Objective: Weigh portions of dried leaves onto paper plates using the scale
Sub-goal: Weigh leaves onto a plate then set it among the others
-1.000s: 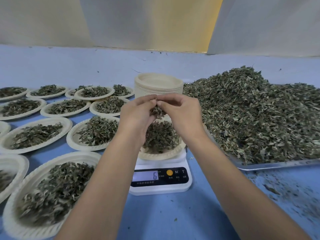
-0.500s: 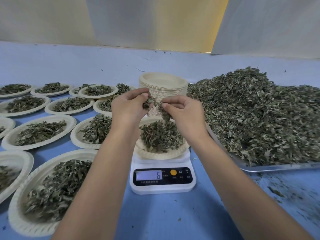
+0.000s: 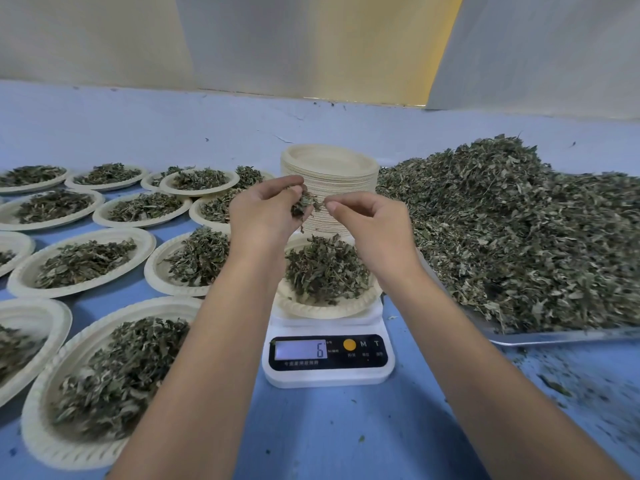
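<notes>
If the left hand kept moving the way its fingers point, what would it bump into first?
Most likely the right hand, whose fingertips sit right by the leaf clump that the left hand holds. Beyond them stands the stack of empty plates, though depth is hard to judge.

Both bare forearms extend from the near edge of the surface toward its middle, converging, with the wrists raised above it. Left hand: back toward the camera, fingers curled around a small clump of dried leaves. Right hand: level with the left and just beside it, fingers curled, thumb and forefinger tips pressed together. They appear to nip the edge of the same clump, though the contact is too small to confirm.
</notes>
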The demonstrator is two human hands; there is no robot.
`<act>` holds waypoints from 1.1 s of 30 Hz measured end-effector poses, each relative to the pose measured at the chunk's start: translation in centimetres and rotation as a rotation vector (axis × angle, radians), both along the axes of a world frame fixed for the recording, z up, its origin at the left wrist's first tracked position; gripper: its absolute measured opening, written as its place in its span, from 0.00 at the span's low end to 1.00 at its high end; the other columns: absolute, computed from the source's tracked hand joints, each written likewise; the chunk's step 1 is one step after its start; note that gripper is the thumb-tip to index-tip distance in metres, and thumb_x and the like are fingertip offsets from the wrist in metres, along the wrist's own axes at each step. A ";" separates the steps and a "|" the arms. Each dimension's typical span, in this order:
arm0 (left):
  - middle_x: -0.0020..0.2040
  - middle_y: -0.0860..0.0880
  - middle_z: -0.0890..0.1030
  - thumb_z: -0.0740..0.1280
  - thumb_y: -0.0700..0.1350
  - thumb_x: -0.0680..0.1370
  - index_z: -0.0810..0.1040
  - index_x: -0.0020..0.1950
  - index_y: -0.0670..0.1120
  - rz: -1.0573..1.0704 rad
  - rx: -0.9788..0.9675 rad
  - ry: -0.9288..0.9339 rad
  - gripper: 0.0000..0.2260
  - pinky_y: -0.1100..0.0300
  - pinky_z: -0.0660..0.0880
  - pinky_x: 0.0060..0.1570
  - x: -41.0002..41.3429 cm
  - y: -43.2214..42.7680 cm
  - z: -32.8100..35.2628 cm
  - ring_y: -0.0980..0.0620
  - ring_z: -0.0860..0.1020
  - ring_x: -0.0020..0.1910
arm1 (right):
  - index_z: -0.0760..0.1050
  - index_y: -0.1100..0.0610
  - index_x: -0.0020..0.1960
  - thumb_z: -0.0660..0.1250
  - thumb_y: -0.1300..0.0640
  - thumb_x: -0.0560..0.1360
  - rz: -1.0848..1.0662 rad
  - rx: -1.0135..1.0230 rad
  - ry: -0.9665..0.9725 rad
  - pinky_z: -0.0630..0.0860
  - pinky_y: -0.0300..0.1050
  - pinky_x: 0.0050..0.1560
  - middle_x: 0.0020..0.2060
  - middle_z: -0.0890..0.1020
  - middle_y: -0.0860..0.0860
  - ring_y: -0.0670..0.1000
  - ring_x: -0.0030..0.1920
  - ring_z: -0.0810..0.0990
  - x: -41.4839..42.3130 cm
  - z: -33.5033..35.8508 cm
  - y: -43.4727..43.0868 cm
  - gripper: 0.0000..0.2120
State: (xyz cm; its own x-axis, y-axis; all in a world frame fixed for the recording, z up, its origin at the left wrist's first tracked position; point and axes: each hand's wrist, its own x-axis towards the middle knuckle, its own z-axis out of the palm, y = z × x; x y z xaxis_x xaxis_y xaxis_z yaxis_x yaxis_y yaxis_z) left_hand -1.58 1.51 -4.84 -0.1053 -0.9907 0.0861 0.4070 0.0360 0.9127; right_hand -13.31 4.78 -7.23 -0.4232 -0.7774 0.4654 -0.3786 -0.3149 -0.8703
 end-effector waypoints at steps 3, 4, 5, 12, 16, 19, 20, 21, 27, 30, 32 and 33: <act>0.47 0.41 0.79 0.63 0.32 0.78 0.79 0.43 0.42 -0.002 -0.002 0.001 0.08 0.62 0.81 0.42 0.0 0.0 0.0 0.49 0.78 0.47 | 0.83 0.49 0.42 0.72 0.60 0.72 0.018 0.041 0.031 0.75 0.32 0.47 0.38 0.83 0.41 0.39 0.42 0.81 -0.1 -0.1 0.0 0.06; 0.47 0.42 0.79 0.63 0.32 0.78 0.79 0.43 0.42 0.000 0.000 0.002 0.09 0.63 0.80 0.41 0.0 0.0 0.0 0.49 0.78 0.46 | 0.83 0.48 0.41 0.72 0.59 0.72 0.026 0.055 0.036 0.74 0.30 0.46 0.37 0.83 0.40 0.37 0.41 0.80 -0.1 -0.1 0.0 0.06; 0.46 0.42 0.79 0.63 0.32 0.78 0.80 0.42 0.42 0.004 0.002 0.003 0.09 0.63 0.80 0.41 0.0 0.0 0.0 0.49 0.78 0.46 | 0.82 0.46 0.40 0.73 0.58 0.72 0.029 0.063 0.037 0.73 0.29 0.45 0.36 0.83 0.39 0.36 0.41 0.80 -0.1 -0.1 0.0 0.07; 0.44 0.43 0.79 0.64 0.31 0.77 0.80 0.41 0.42 0.002 0.007 0.013 0.09 0.62 0.81 0.41 0.0 -0.1 -0.1 0.50 0.79 0.44 | 0.81 0.47 0.40 0.72 0.59 0.72 0.012 0.045 0.024 0.76 0.35 0.49 0.38 0.83 0.41 0.41 0.43 0.80 -0.1 0.0 0.0 0.07; 0.45 0.43 0.80 0.64 0.32 0.77 0.80 0.42 0.42 -0.012 0.002 0.017 0.09 0.65 0.80 0.39 -0.2 0.0 -0.1 0.50 0.79 0.44 | 0.81 0.52 0.52 0.72 0.58 0.72 0.093 0.058 -0.028 0.76 0.33 0.52 0.44 0.84 0.43 0.39 0.47 0.81 0.1 0.0 0.0 0.09; 0.46 0.44 0.81 0.64 0.33 0.78 0.80 0.43 0.44 -0.035 -0.011 -0.018 0.09 0.65 0.79 0.40 -0.4 0.0 -0.2 0.51 0.79 0.45 | 0.81 0.53 0.54 0.73 0.59 0.72 0.117 0.058 -0.033 0.77 0.36 0.50 0.45 0.84 0.45 0.40 0.46 0.82 0.6 -0.1 0.0 0.11; 0.47 0.44 0.81 0.64 0.33 0.78 0.80 0.43 0.44 -0.050 -0.013 -0.021 0.09 0.65 0.79 0.40 -0.5 0.0 -0.2 0.51 0.80 0.45 | 0.81 0.53 0.53 0.73 0.60 0.72 0.109 0.048 -0.041 0.78 0.38 0.50 0.45 0.84 0.46 0.42 0.46 0.82 0.7 -0.1 0.0 0.10; 0.47 0.44 0.80 0.64 0.33 0.78 0.80 0.44 0.43 -0.067 -0.012 -0.019 0.09 0.65 0.80 0.41 -0.5 0.0 -0.2 0.51 0.80 0.46 | 0.81 0.53 0.52 0.73 0.61 0.71 0.100 0.032 -0.050 0.79 0.39 0.49 0.44 0.84 0.47 0.43 0.45 0.83 0.8 -0.1 0.0 0.10; 0.46 0.43 0.80 0.63 0.32 0.78 0.79 0.45 0.41 -0.144 -0.003 -0.023 0.07 0.60 0.81 0.45 -0.3 0.3 0.0 0.48 0.80 0.47 | 0.81 0.53 0.42 0.73 0.64 0.71 0.082 -0.031 -0.047 0.79 0.39 0.47 0.36 0.83 0.46 0.43 0.39 0.82 0.7 0.1 0.2 0.07; 0.45 0.42 0.80 0.63 0.31 0.78 0.79 0.45 0.39 -0.141 0.001 -0.017 0.07 0.60 0.81 0.44 -0.1 0.3 0.1 0.48 0.80 0.44 | 0.80 0.50 0.39 0.73 0.64 0.71 0.071 -0.031 -0.046 0.80 0.43 0.49 0.34 0.82 0.45 0.45 0.39 0.81 0.8 0.1 0.2 0.09; 0.46 0.41 0.80 0.63 0.32 0.78 0.79 0.44 0.40 -0.114 -0.011 -0.039 0.08 0.62 0.81 0.42 0.0 0.3 0.0 0.48 0.80 0.44 | 0.79 0.49 0.39 0.73 0.62 0.71 0.054 -0.028 -0.041 0.79 0.41 0.47 0.33 0.82 0.44 0.43 0.38 0.80 0.7 0.0 0.1 0.09; 0.46 0.42 0.80 0.63 0.32 0.78 0.79 0.44 0.41 -0.088 -0.021 -0.060 0.08 0.63 0.81 0.42 0.1 0.2 0.0 0.48 0.80 0.44 | 0.79 0.49 0.39 0.73 0.62 0.71 0.037 -0.026 -0.038 0.78 0.40 0.46 0.32 0.81 0.43 0.43 0.37 0.80 0.7 0.0 0.1 0.09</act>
